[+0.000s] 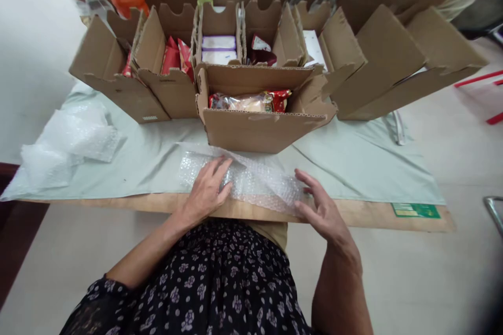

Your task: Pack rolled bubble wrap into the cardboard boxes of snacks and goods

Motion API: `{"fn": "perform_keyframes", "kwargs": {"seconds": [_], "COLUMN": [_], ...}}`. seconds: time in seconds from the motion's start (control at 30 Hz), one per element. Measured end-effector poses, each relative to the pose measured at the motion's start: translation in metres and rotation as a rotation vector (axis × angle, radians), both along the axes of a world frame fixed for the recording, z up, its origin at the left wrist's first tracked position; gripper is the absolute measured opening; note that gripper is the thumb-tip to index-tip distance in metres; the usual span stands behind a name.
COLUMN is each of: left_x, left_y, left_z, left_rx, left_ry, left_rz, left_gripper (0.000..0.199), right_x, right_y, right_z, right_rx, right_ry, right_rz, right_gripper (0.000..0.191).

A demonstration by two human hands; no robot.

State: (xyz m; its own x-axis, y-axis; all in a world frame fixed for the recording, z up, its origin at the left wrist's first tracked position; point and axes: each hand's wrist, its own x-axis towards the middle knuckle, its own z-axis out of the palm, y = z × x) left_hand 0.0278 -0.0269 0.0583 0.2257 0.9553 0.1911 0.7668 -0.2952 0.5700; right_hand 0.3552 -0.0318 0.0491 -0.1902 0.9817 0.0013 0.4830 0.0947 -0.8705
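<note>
A clear sheet of bubble wrap [255,180] lies near the table's front edge, partly folded over itself. On its left part rests my left hand [210,186], fingers a little apart and nothing gripped. My right hand [320,204] is at the sheet's right end, thumb and fingers spread, touching or very near its edge. Just behind the sheet stands a cardboard box [261,128] holding a clear-wrapped item [243,102] and a red packet [280,100].
Behind is a row of open cardboard boxes [173,86] with red packets and white packs, bottles beyond them. More bubble wrap [78,131] lies at the left. A green card [416,211] sits at the front right edge, a whitish strip [398,128] farther back.
</note>
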Motion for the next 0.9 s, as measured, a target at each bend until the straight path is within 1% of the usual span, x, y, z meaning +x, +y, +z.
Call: {"fn": "perform_keyframes", "kwargs": {"seconds": [0.03,0.1,0.2,0.27,0.37,0.4,0.47,0.5,0.57,0.63,0.67,0.7,0.73,0.77,0.8,0.83,0.87,0.9], "left_x": [0.001,0.002,0.003,0.004,0.007,0.007,0.008,0.008,0.008,0.008,0.008,0.009,0.010,0.011,0.012,0.014,0.015,0.016], "left_y": [0.001,0.002,0.003,0.004,0.005,0.006,0.006,0.005,0.005,0.004,0.004,0.005,0.006,0.007,0.008,0.010,0.012,0.015], "left_z": [-0.001,-0.004,-0.012,-0.017,-0.020,-0.020,-0.018,-0.017,-0.014,-0.012,-0.011,-0.011,-0.011,-0.012,-0.012,-0.013,-0.013,-0.013], "left_rx": [0.006,0.020,0.023,-0.003,-0.059,-0.064,-0.046,-0.032,-0.009,0.015,0.028,0.043,0.058,0.071,0.079,0.083,0.082,0.077], "left_ry": [0.018,0.065,0.183,0.266,0.330,0.334,0.335,0.334,0.337,0.339,0.336,0.330,0.321,0.310,0.299,0.293,0.291,0.294], "left_rz": [-0.004,-0.002,0.007,0.004,0.001,0.002,0.007,0.007,0.006,0.010,0.016,0.026,0.036,0.044,0.052,0.059,0.068,0.076], "left_gripper": [0.053,0.044,0.025,0.019,0.028,0.029,0.026,0.024,0.021,0.017,0.015,0.012,0.014,0.021,0.029,0.036,0.041,0.043], "right_x": [0.003,0.010,0.014,0.011,-0.003,-0.009,-0.017,-0.019,-0.017,-0.010,-0.006,-0.003,-0.001,-0.001,-0.004,-0.008,-0.013,-0.019], "right_y": [-0.003,-0.007,-0.008,-0.004,0.009,0.014,0.024,0.028,0.030,0.027,0.022,0.017,0.012,0.006,0.002,0.000,0.000,0.002], "right_z": [-0.001,-0.005,-0.012,-0.017,-0.018,-0.017,-0.010,-0.005,0.005,0.013,0.015,0.016,0.016,0.014,0.011,0.006,0.001,-0.005], "right_rx": [0.005,0.018,0.043,0.072,0.121,0.130,0.130,0.127,0.137,0.154,0.157,0.156,0.155,0.162,0.178,0.201,0.230,0.258], "right_ry": [-0.036,-0.085,-0.141,-0.154,-0.117,-0.094,-0.048,-0.030,-0.028,-0.081,-0.120,-0.158,-0.189,-0.213,-0.235,-0.258,-0.284,-0.310], "right_rz": [0.045,0.092,0.083,0.023,-0.135,-0.186,-0.253,-0.257,-0.199,-0.051,0.035,0.115,0.177,0.218,0.234,0.229,0.201,0.147], "right_gripper": [0.065,0.069,0.072,0.066,0.038,0.032,0.031,0.032,0.030,0.027,0.032,0.042,0.056,0.070,0.081,0.089,0.092,0.090]}}
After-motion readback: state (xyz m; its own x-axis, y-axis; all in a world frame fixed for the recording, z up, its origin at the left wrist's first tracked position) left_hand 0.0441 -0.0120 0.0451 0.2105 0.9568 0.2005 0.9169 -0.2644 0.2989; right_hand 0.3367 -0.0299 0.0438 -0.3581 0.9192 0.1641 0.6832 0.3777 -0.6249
